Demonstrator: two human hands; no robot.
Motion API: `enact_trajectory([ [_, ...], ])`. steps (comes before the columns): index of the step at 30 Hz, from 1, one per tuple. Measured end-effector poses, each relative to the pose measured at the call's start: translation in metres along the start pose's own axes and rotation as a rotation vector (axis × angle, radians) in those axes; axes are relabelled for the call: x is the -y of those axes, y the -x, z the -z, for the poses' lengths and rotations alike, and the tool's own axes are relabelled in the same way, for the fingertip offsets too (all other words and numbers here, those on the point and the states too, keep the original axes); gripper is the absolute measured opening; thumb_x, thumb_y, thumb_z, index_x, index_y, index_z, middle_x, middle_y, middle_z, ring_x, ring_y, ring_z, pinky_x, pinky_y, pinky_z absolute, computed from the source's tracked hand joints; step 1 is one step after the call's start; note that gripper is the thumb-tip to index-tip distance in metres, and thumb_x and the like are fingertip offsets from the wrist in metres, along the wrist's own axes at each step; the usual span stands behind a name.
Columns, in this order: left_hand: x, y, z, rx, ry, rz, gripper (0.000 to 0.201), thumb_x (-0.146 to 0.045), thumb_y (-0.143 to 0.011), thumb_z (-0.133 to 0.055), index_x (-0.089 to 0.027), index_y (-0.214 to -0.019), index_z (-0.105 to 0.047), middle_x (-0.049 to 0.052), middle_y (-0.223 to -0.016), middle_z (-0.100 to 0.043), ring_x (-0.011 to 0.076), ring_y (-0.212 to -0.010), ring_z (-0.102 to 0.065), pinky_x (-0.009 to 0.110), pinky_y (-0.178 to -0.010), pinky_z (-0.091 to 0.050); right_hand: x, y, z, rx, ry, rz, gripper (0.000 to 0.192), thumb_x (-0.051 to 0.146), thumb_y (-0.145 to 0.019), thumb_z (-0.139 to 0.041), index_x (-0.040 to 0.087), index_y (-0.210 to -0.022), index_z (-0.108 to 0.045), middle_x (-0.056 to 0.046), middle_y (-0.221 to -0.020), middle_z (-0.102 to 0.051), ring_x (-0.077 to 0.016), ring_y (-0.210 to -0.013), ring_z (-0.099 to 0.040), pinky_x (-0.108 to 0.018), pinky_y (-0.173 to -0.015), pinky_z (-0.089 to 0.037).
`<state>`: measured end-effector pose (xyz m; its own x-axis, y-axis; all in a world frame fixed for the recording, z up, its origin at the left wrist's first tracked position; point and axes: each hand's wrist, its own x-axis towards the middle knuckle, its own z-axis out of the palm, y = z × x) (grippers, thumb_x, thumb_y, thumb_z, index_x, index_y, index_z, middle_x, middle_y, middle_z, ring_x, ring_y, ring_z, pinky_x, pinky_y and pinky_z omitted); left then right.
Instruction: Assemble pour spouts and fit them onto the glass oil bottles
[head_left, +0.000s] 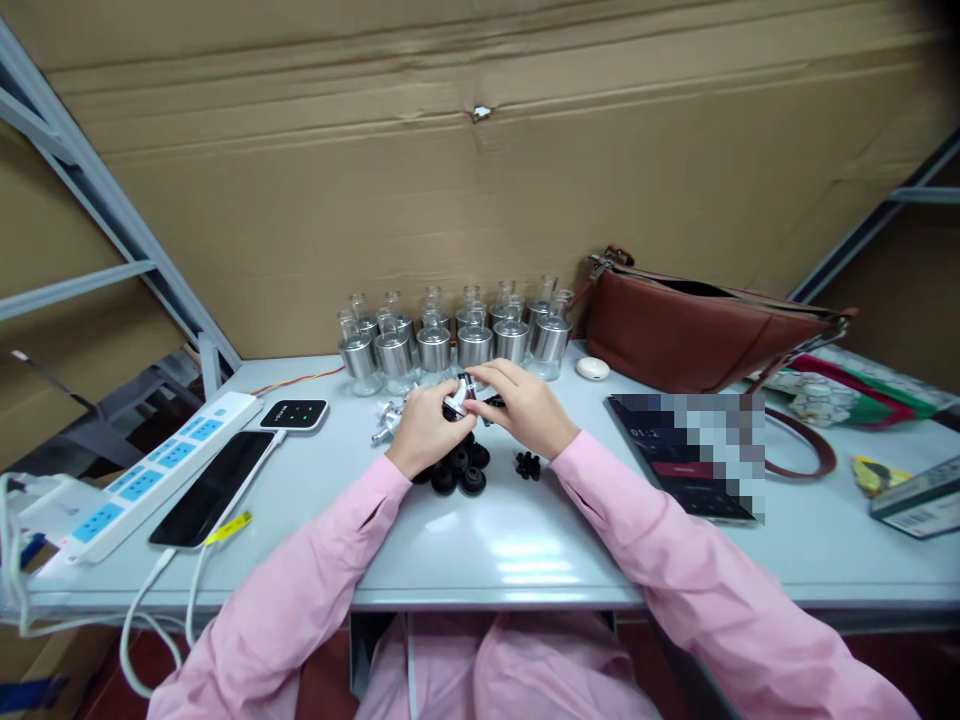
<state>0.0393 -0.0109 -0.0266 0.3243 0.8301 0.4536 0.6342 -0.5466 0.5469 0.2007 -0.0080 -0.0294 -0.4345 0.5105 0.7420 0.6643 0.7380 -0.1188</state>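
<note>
Together, the left hand [426,428] and right hand [525,405] are pinching a small metal part [457,402] with their fingers above black rubber caps [459,468].

Small assembly workstation, probably in a warehouse or factory corner. Grey table [525,560] backed by flattened cardboard sheets [480,200], metal racking [112,230] left of the table. Rows of small glass-and-metal bottles [450,340] along the table's back edge, loose black caps [457,468] at its middle.
</note>
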Motion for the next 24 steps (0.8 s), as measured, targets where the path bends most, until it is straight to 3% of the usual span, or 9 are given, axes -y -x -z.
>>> enact_trajectory([
  [4,0.004,0.0,-0.004,-0.011,-0.02,-0.049,0.01,-0.021,-0.068,-0.056,-0.019,-0.07,-0.046,-0.004,-0.06,-0.048,0.0138,-0.059,-0.047,0.024,-0.06,-0.032,-0.001,0.0,0.001,-0.013,-0.01,0.016,0.033,0.035,-0.086,-0.051,0.016,-0.113,-0.054,-0.012,-0.1,-0.062,-0.0224,-0.093,-0.06,-0.036,-0.08,-0.05],
  [9,0.0,0.0,-0.004,-0.028,-0.106,-0.007,0.016,-0.02,-0.068,-0.055,-0.019,-0.061,-0.042,-0.003,-0.057,-0.047,0.0149,-0.06,-0.046,0.027,-0.063,-0.032,-0.003,0.001,-0.001,0.015,0.054,0.055,0.035,0.038,-0.088,-0.046,0.014,-0.11,-0.055,-0.013,-0.098,-0.063,-0.0231,-0.089,-0.06,-0.036,-0.077,-0.05],
  [16,-0.007,0.003,-0.002,-0.016,0.195,0.034,0.022,-0.024,-0.068,-0.05,-0.019,-0.054,-0.033,-0.005,-0.051,-0.036,0.0104,-0.052,-0.034,0.024,-0.055,-0.029,0.006,-0.002,-0.006,-0.007,0.122,0.091,0.035,0.032,-0.094,-0.031,0.01,-0.102,-0.058,-0.015,-0.089,-0.064,-0.0229,-0.08,-0.058,-0.036,-0.071,-0.046],
  [18,-0.006,0.003,-0.002,-0.013,0.15,-0.04,0.021,-0.024,-0.068,-0.049,-0.019,-0.055,-0.033,-0.005,-0.052,-0.037,0.0111,-0.054,-0.034,0.025,-0.059,-0.031,0.007,-0.003,-0.004,-0.043,0.06,0.079,0.035,0.03,-0.094,-0.029,0.013,-0.095,-0.059,-0.013,-0.083,-0.063,-0.0212,-0.077,-0.057,-0.034,-0.07,-0.045],
  [22,0.001,0.001,0.002,0.053,-0.063,-0.409,0.015,-0.017,-0.068,-0.046,-0.019,-0.059,-0.034,-0.005,-0.055,-0.041,0.0114,-0.055,-0.034,0.03,-0.077,-0.035,-0.009,-0.004,0.01,-0.178,-0.075,-0.08,0.038,0.025,-0.095,-0.024,0.017,-0.076,-0.056,-0.006,-0.07,-0.058,-0.0155,-0.066,-0.054,-0.027,-0.063,-0.042],
  [24,0.007,-0.002,0.006,-0.009,-0.14,-0.478,0.014,-0.017,-0.073,-0.046,-0.019,-0.063,-0.037,-0.005,-0.057,-0.044,0.012,-0.056,-0.035,0.031,-0.08,-0.035,-0.023,-0.003,0.019,-0.17,-0.058,-0.206,0.035,0.026,-0.093,-0.029,0.017,-0.072,-0.056,-0.005,-0.066,-0.057,-0.0146,-0.062,-0.054,-0.026,-0.062,-0.04],
])
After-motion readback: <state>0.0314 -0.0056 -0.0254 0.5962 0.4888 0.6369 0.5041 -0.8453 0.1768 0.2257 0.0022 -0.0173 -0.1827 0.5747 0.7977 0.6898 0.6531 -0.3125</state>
